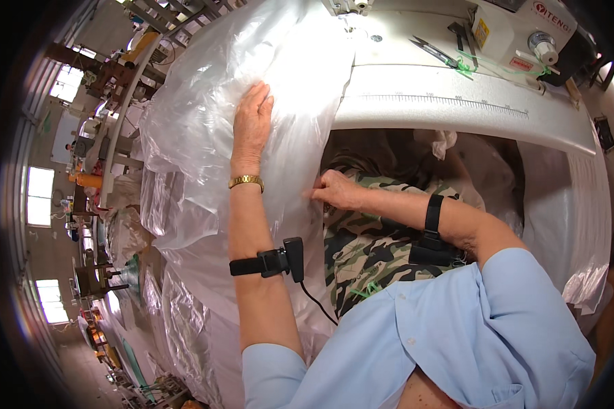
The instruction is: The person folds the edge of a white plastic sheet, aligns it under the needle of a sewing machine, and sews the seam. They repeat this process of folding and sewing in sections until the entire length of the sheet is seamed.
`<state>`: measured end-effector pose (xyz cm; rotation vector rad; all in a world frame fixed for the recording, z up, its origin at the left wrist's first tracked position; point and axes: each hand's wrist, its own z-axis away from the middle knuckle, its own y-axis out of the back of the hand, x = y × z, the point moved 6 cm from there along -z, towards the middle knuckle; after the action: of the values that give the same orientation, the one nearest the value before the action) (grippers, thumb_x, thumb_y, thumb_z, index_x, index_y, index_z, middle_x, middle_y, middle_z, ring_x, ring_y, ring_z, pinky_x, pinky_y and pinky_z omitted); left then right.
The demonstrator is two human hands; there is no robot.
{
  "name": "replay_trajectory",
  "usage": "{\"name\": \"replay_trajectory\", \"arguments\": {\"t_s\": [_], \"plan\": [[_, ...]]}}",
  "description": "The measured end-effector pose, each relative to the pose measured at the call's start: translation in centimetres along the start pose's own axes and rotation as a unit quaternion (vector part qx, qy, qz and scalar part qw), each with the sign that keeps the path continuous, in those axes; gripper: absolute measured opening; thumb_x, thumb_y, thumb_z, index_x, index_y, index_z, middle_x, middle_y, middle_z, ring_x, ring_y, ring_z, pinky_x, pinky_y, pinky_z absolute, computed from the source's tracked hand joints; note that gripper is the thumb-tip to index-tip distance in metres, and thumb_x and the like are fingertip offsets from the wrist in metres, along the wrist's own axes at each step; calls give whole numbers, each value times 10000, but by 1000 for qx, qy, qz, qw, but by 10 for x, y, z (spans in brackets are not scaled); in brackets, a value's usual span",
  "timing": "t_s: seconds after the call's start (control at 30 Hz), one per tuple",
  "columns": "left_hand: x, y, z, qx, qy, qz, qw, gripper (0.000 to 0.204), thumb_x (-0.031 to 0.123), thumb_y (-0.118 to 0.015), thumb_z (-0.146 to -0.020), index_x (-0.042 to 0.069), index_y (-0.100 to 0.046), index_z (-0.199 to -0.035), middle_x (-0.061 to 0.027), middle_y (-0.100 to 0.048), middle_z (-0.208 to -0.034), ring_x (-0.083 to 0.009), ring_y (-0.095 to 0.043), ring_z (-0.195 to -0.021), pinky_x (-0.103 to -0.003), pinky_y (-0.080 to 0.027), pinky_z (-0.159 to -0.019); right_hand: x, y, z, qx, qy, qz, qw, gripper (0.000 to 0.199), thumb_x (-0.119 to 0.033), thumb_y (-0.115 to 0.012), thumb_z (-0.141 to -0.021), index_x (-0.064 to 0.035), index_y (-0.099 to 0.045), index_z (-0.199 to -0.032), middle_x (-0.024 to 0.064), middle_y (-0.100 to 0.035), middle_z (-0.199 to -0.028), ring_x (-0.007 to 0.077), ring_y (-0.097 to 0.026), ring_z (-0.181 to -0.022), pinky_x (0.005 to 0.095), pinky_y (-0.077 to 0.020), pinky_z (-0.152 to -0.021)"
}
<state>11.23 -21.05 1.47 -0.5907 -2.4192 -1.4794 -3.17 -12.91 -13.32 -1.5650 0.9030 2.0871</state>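
Left hand (252, 126) on plastic (191, 129) (translucent)

Metal snips (432, 51), green thread (465, 67), bright windows (41, 196) leftward

Bright windows (41, 196) far left of the grip (340, 191), greyish wall (46, 253) around them, long pale-edged table (123, 103) nearer, same side

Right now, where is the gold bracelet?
In the head view, left of centre, the bracelet is on the left wrist, between the left hand on the plastic sheeting and the black strap on that arm.
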Motion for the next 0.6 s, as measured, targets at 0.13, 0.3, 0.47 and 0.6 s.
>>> {"name": "replay_trajectory", "arguments": {"t_s": [0.13, 0.3, 0.47, 0.6], "plan": [[2, 1, 0, 16, -10, 35, 999, 310, 187, -568, -949, 15, -640, -1197, -138, -600, -1305, -291, -495, -1282, -404, -374, -1094, -16, 3, 31, -34, 55, -49, 997, 295, -263, -657, -867, 22, -730, -898, 64, -687, -707, 159, -641, -664, 325, -508, -654], [0, -1, 1, 15, -17, 19, 1000, 309, 170, -567, -942, 7, -639, -1195, -148, -597, -1306, -301, -489, -1289, -410, -372, -1094, -53, -7, 92, -220, 112, -218, 944, 282, -234, -607, -940, 23, -706, -1000, 87, -699, -912, 129, -632, -902, 280, -496, -833], [-2, -1, 0, 10, -33, 21, 999, 318, 178, -559, -944, 7, -634, -1201, -155, -595, -1307, -306, -485, -1292, -415, -360, -1100, -57, -11, 98, -180, 30, -310, 933, 345, -124, -527, -957, 14, -542, -1274, 121, -660, -1065, 154, -640, -958, 305, -506, -883], [-3, -2, -1, 2, -26, 18, 1000, 321, 187, -554, -946, 3, -633, -1197, -159, -595, -1304, -308, -484, -1291, -416, -356, -1099, -58, -7, 79, -113, 83, -308, 941, 313, -83, -427, -956, 29, -522, -1233, 134, -652, -1086, 181, -666, -944, 330, -533, -852]]}}
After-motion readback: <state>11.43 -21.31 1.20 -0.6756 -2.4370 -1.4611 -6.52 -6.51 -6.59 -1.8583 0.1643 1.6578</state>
